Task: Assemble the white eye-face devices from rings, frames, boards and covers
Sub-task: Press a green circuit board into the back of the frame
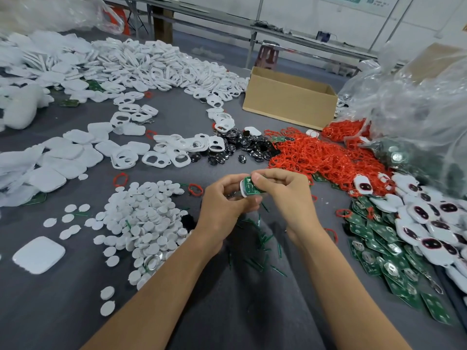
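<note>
Grey table (177, 114) — red rings (328, 157), cardboard box (288, 104)

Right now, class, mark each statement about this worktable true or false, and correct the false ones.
1. The left hand and the right hand both grip a green board. True.
2. The cardboard box stands left of the hands. False: the cardboard box stands beyond them, to the right.
3. The red rings lie right of the hands. True.
4. The white discs are heaped right of the hands. False: the white discs lie to their left.
</note>
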